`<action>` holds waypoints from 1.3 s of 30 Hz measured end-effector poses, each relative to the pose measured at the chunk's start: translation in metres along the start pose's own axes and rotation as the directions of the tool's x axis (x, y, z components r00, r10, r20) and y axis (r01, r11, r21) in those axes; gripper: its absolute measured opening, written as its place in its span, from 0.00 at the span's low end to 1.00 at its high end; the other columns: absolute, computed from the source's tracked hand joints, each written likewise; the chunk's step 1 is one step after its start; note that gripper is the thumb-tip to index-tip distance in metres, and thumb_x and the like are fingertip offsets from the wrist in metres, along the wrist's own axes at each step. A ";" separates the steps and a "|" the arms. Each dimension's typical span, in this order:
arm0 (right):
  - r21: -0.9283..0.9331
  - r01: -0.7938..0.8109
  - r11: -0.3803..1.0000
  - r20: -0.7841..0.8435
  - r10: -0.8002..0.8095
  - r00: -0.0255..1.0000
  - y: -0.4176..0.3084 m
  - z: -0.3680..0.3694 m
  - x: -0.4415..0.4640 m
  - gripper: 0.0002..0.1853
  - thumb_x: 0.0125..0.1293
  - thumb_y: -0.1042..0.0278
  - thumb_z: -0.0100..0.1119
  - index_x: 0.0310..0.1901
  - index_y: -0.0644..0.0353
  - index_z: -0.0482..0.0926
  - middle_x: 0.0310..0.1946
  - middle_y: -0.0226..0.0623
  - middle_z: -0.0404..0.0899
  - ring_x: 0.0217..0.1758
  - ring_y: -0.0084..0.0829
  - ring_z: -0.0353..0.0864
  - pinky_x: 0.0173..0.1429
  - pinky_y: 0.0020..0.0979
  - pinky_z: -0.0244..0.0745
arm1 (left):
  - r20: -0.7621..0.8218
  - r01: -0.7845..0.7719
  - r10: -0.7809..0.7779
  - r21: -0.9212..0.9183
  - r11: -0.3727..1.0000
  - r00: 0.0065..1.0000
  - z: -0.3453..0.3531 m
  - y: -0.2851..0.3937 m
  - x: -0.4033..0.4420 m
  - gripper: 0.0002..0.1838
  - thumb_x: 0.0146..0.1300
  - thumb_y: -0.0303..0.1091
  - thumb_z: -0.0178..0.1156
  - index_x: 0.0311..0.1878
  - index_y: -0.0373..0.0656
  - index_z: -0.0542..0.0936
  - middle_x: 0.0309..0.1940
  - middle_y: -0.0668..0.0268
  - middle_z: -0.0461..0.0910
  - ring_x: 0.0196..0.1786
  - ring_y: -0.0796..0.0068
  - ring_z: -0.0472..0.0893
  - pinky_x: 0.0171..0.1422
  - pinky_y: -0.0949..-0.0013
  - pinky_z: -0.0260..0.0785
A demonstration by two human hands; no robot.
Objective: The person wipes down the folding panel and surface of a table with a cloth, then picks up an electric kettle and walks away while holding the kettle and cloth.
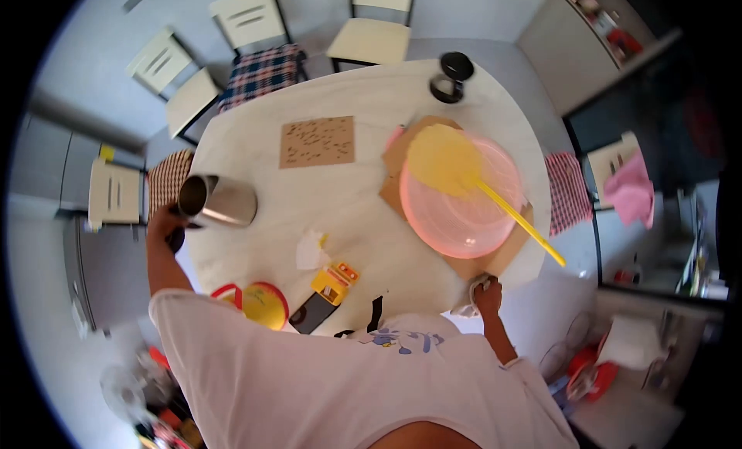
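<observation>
At the left edge of the marble-look table [371, 217], my left hand [162, 222] is closed around the dark handle of a steel jug [232, 202]. The jug is tilted, its open mouth facing left. My right hand [487, 294] is closed on a crumpled whitish cloth [467, 307] at the table's near right edge. Just beyond it a translucent pink basin [464, 229] rests on brown cardboard [394, 188]. A yellow fly swatter [444, 159] lies across the basin, its handle sticking out to the right.
A brown sheet with dark specks [317, 142] lies at the back. Nearer me are white tissue [311, 252], a yellow box [334, 285], a black flat object [313, 314] and a yellow round container [267, 306]. A black ringed object [448, 86] stands far right. Chairs [371, 41] surround the table.
</observation>
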State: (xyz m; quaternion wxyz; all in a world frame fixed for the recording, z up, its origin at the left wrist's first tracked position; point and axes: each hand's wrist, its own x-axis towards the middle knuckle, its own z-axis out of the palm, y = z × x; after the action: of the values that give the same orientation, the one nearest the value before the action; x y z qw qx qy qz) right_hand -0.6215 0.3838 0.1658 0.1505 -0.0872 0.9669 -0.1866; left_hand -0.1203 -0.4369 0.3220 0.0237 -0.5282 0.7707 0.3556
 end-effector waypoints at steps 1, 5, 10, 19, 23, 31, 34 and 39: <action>0.017 -0.017 1.000 0.002 0.017 1.000 -0.009 -0.006 -0.003 0.26 0.61 0.61 0.62 0.58 0.67 0.76 0.49 0.64 0.78 0.52 0.62 0.80 0.57 0.53 0.77 | 0.053 0.015 -0.014 -0.013 1.000 0.999 0.000 0.019 -0.011 0.31 0.43 0.24 0.77 0.56 0.36 0.84 0.43 0.62 0.88 0.43 0.70 0.85 0.53 0.62 0.77; 0.008 -0.067 0.998 -0.004 0.067 0.998 -0.019 -0.009 -0.008 0.25 0.61 0.61 0.63 0.59 0.59 0.75 0.50 0.59 0.77 0.50 0.60 0.81 0.55 0.53 0.77 | 0.131 0.201 -0.178 -0.188 0.961 0.975 0.003 0.069 -0.026 0.11 0.55 0.22 0.64 0.43 0.35 0.82 0.31 0.60 0.84 0.36 0.68 0.85 0.43 0.63 0.79; 0.015 -0.117 0.993 0.004 0.117 0.993 -0.022 -0.011 -0.009 0.23 0.61 0.61 0.63 0.58 0.53 0.75 0.50 0.55 0.76 0.50 0.60 0.81 0.53 0.53 0.78 | 0.178 0.229 -0.170 -0.398 0.888 0.969 0.016 0.139 -0.040 0.08 0.53 0.30 0.64 0.36 0.40 0.82 0.27 0.64 0.82 0.27 0.69 0.81 0.34 0.66 0.75; 0.078 -0.166 0.983 0.135 0.155 0.979 -0.020 -0.016 -0.008 0.25 0.61 0.57 0.65 0.59 0.53 0.74 0.55 0.48 0.73 0.58 0.49 0.81 0.58 0.48 0.82 | -0.183 -0.254 0.185 -0.508 0.823 0.965 0.050 0.325 -0.156 0.07 0.55 0.31 0.63 0.37 0.43 0.81 0.26 0.71 0.77 0.27 0.79 0.76 0.31 0.73 0.68; 0.363 -0.119 0.924 0.233 0.034 0.972 0.006 -0.031 -0.007 0.26 0.61 0.55 0.64 0.60 0.50 0.76 0.58 0.47 0.75 0.61 0.51 0.79 0.62 0.48 0.78 | -0.063 -0.249 0.241 -0.292 0.923 0.968 0.026 0.404 -0.167 0.11 0.57 0.32 0.64 0.44 0.42 0.82 0.30 0.72 0.78 0.35 0.79 0.76 0.38 0.74 0.66; 0.650 -0.118 0.751 0.244 -0.058 0.968 0.184 -0.078 -0.006 0.27 0.58 0.53 0.66 0.58 0.54 0.78 0.53 0.52 0.83 0.58 0.53 0.81 0.62 0.48 0.76 | -0.118 -0.482 0.468 -0.287 0.828 0.875 0.164 0.669 -0.351 0.13 0.65 0.37 0.67 0.50 0.44 0.83 0.32 0.72 0.81 0.20 0.88 0.68 0.23 0.80 0.55; 0.642 -0.266 0.719 0.233 0.147 0.961 0.269 -0.125 -0.009 0.27 0.59 0.53 0.65 0.59 0.52 0.78 0.52 0.52 0.84 0.57 0.52 0.83 0.60 0.46 0.78 | -0.054 -0.622 0.641 -0.314 0.717 0.766 0.259 0.748 -0.386 0.13 0.67 0.39 0.66 0.49 0.43 0.82 0.31 0.72 0.81 0.17 0.87 0.66 0.19 0.79 0.54; 0.741 -0.407 0.534 0.143 0.467 0.873 0.378 -0.191 -0.007 0.25 0.60 0.55 0.63 0.59 0.52 0.79 0.50 0.51 0.85 0.56 0.52 0.84 0.60 0.45 0.79 | 0.314 -0.558 0.651 -0.340 0.757 0.692 0.442 0.869 -0.442 0.11 0.65 0.35 0.68 0.47 0.43 0.81 0.32 0.70 0.82 0.17 0.86 0.70 0.19 0.79 0.60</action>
State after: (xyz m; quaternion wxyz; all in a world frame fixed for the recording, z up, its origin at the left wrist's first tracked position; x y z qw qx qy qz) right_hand -0.7197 0.7957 0.1905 0.1794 0.2340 0.7962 -0.5284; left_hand -0.7973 0.3334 0.6293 0.0091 -0.1548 0.8346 0.5286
